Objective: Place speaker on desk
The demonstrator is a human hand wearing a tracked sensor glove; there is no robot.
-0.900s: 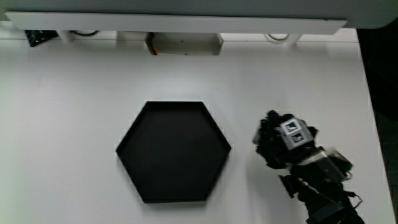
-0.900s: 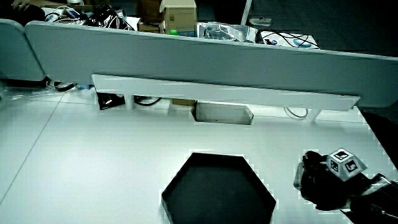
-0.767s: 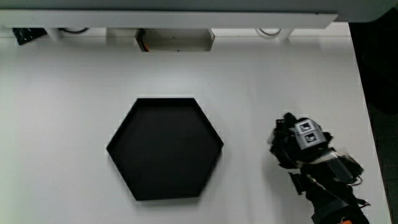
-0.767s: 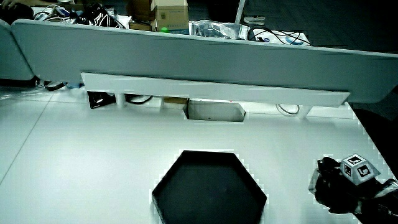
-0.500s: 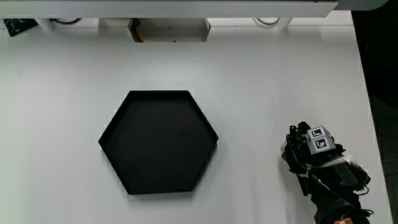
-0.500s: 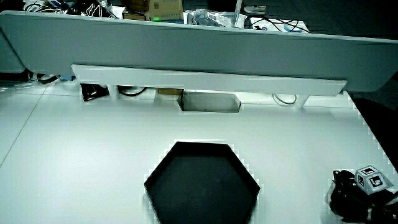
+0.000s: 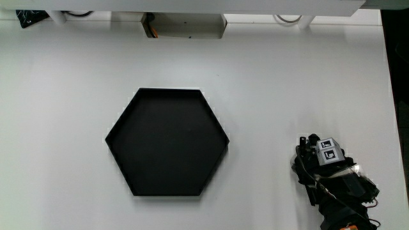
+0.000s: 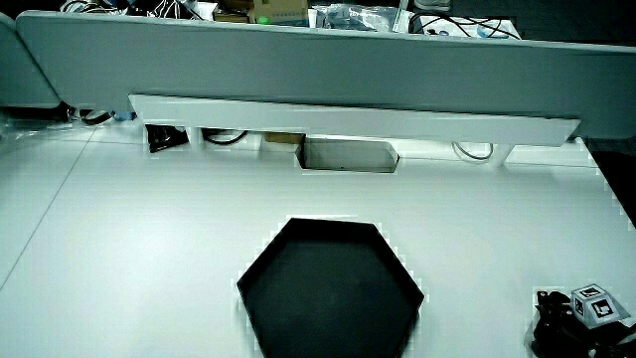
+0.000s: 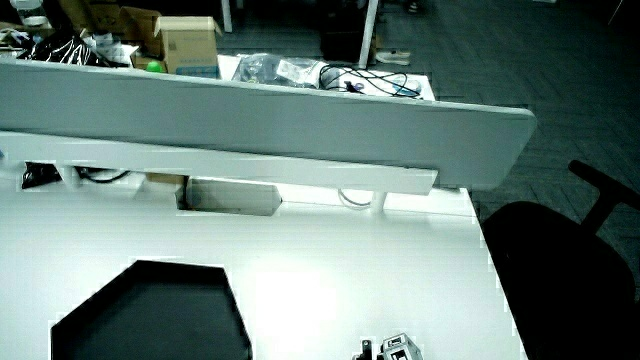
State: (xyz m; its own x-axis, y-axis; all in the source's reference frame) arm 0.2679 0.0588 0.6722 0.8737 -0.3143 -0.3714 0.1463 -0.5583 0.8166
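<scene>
The hand (image 7: 316,165) rests low over the white table (image 7: 64,128), near the table's edge closest to the person and close to its side edge. It wears a black glove, and a small patterned cube (image 7: 328,151) sits on its back. The forearm (image 7: 342,204) runs from the hand toward the person. The fingers are bunched into a dark clump, and I cannot tell whether they are curled on themselves or closed round something. No speaker can be made out anywhere on the table, and whether one is hidden inside the glove cannot be told.

Well apart from the hand lies a black hexagonal tray (image 7: 167,185), flat on the table with a low rim and a dark inside. The tray reaches a little farther from the person than the hand does.

In a side view the hand (image 8: 566,336) shows only as a dark shape with the cube (image 8: 599,305) on it, and the tray (image 8: 328,343) lies well away from it. In a side view only the cube (image 9: 399,349) and a bit of the glove can be seen, with the tray (image 9: 150,270) away from it.

Much farther from the person than the hand, a low grey partition (image 8: 298,60) runs along the table. A pale shelf (image 8: 348,111) stands under it, and a small box-shaped opening (image 8: 348,156) sits below the shelf.
</scene>
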